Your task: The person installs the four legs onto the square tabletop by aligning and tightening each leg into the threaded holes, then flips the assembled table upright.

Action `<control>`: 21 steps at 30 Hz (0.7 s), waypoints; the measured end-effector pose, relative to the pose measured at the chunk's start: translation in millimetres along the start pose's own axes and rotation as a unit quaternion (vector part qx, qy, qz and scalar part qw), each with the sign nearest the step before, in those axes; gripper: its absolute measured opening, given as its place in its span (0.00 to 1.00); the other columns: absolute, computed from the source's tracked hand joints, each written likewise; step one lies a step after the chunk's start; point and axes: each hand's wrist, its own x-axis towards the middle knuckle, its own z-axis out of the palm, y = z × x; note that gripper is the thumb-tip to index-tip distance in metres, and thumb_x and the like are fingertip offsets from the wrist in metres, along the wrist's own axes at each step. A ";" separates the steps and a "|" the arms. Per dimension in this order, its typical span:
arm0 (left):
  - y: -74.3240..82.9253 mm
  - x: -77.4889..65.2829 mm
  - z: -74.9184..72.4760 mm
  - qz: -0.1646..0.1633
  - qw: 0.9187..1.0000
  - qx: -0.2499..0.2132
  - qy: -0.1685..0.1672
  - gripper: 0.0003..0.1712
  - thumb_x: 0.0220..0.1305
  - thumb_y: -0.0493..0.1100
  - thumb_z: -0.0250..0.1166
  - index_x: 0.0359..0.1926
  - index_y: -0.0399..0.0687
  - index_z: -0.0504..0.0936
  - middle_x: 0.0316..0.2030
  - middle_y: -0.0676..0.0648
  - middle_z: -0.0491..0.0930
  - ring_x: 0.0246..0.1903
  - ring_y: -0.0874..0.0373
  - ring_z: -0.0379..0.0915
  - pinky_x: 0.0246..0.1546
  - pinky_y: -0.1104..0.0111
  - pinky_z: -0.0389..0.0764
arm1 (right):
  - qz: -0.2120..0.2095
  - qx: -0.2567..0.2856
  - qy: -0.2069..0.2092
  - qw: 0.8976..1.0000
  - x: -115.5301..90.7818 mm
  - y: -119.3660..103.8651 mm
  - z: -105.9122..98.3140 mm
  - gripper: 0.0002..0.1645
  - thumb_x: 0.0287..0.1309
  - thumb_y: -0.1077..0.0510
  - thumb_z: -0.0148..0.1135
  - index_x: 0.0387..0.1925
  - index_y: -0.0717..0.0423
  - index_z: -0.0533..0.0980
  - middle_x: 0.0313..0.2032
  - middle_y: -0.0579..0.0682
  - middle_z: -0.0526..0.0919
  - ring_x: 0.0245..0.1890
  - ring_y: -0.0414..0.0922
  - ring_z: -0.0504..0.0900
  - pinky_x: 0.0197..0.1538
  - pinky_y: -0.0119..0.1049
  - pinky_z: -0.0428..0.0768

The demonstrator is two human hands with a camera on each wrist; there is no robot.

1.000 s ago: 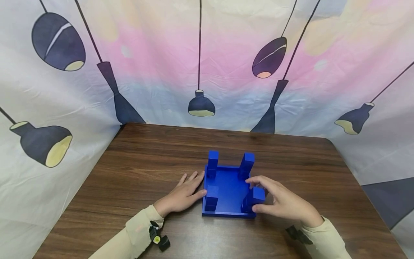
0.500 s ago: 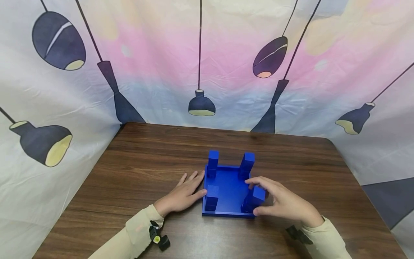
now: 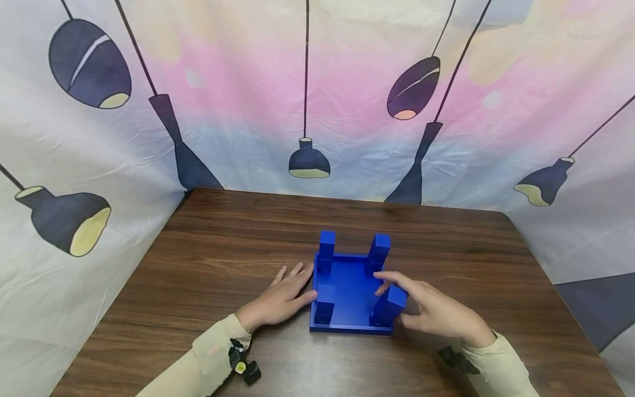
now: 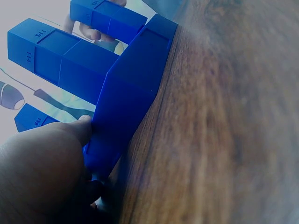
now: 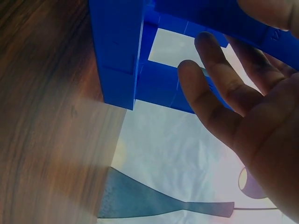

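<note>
A blue square tray-like base [image 3: 349, 329] lies on the table with upright blue posts at its corners, among them the near-left post [image 3: 325, 302], far-left post [image 3: 327, 245] and far-right post [image 3: 380, 249]. My left hand [image 3: 278, 300] lies flat on the tabletop at the base's left side; its thumb touches the side wall [image 4: 124, 93] in the left wrist view. Around the near-right post [image 3: 392, 303] is my right hand [image 3: 431, 306]. Its thumb lies along the right side, partly hidden, while the fingers reach past loosely, spread apart in the right wrist view.
The brown wooden table [image 3: 238, 231] extends around the base on all sides. A fabric backdrop [image 3: 248, 110] printed with hanging lamps stands behind it and at both sides. Raised numbers mark the posts, seen in the left wrist view.
The near-right post has turned slightly. My right thumb has slid behind its right side, and the fingers have shifted a little to the left. The left hand and base stay put.
</note>
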 end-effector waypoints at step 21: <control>0.7 -0.7 -0.6 -0.002 1.000 -0.004 -0.003 0.43 0.84 0.61 0.48 0.83 0.37 0.52 0.82 0.40 0.53 0.83 0.43 0.40 0.80 0.42 0.33 | -0.011 -0.017 0.022 1.000 -0.2 1.7 0.7 0.54 0.58 0.71 0.74 0.80 0.44 0.59 0.57 0.51 0.82 0.50 0.42 0.77 0.24 0.28 0.71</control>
